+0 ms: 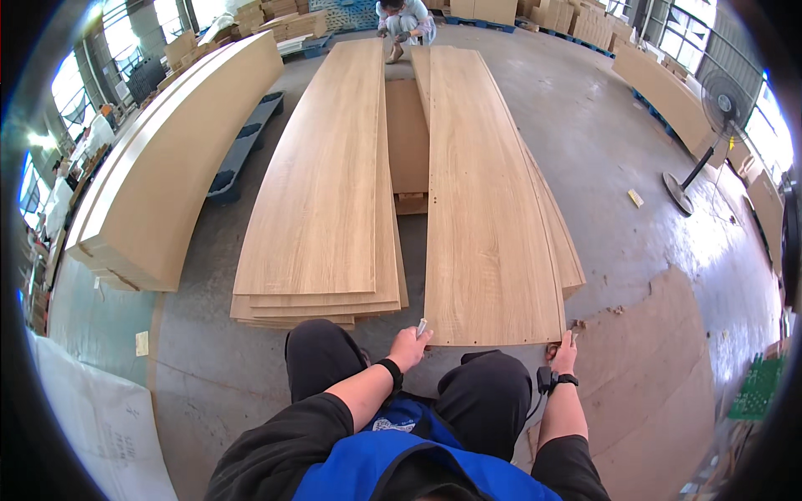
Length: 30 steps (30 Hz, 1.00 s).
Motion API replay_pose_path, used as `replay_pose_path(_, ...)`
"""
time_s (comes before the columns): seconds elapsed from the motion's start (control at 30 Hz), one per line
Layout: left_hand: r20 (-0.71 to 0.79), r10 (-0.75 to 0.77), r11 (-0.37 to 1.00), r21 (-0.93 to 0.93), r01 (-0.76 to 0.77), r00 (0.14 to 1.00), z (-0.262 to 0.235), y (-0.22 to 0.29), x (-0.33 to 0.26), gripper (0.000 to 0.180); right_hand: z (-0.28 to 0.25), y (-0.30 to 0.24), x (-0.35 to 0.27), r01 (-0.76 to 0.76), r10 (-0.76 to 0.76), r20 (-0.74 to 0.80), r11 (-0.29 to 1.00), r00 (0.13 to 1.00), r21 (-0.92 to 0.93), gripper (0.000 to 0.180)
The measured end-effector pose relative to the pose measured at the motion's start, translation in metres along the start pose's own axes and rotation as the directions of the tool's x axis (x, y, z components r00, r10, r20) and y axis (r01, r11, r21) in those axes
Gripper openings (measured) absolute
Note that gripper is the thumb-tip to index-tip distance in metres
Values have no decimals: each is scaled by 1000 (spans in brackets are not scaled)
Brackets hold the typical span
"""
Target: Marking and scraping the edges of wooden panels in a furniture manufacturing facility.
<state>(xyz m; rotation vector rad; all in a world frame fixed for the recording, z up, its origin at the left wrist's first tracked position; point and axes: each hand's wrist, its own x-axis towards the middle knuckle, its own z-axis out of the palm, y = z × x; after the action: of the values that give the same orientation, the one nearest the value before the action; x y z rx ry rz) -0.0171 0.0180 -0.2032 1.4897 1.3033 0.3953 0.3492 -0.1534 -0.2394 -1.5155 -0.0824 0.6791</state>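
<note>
A long wood-grain board [484, 200] lies on top of the right stack, with small holes along its near edge. At that board's near left corner, my left hand [407, 349] is closed round a short, pale, stick-like piece [423, 326] that pokes up from the fist. My right hand [565, 356] is closed at the near right corner, fingers at the board's edge. A small pale bit shows at its fingertips, too small to name. To the left, another stack of wood-grain boards [322, 184] lies with its near ends uneven.
A co-worker [405, 21] crouches at the boards' far end. On the left, a long stack of packed panels [180, 150] rests on a blue pallet [242, 154]. A standing fan [710, 142] is at the right. Flattened cardboard [652, 376] covers floor beside my right arm.
</note>
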Motion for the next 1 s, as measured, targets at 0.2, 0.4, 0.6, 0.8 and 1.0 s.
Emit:
replay_pose_path(0.2, 22, -1, 1000, -3, 1, 1000, -1, 5, -1, 41, 2, -2, -2, 29, -28, 16, 999, 999, -29, 35)
replay_pose_path(0.4, 15, -24, 1000, 14, 24, 1000, -2, 9, -4, 41, -1, 0, 0, 16, -18, 46, 1000, 999, 25, 33)
replay_pose_path(0.6, -22, 35, 998, 45, -34, 999, 1, -6, 5, 41, -1, 5, 5, -25, 24, 27, 997, 999, 69, 32)
replay_pose_path(0.8, 13, -17, 999, 29, 16, 1000, 2, 1, 2, 42, -4, 7, 6, -29, 29, 11, 998, 1000, 49, 33)
replay_pose_path(1.0, -30, 41, 998, 44, -40, 999, 6, -16, 10, 44, -2, 7, 7, -13, 13, 6, 999, 1000, 35, 34)
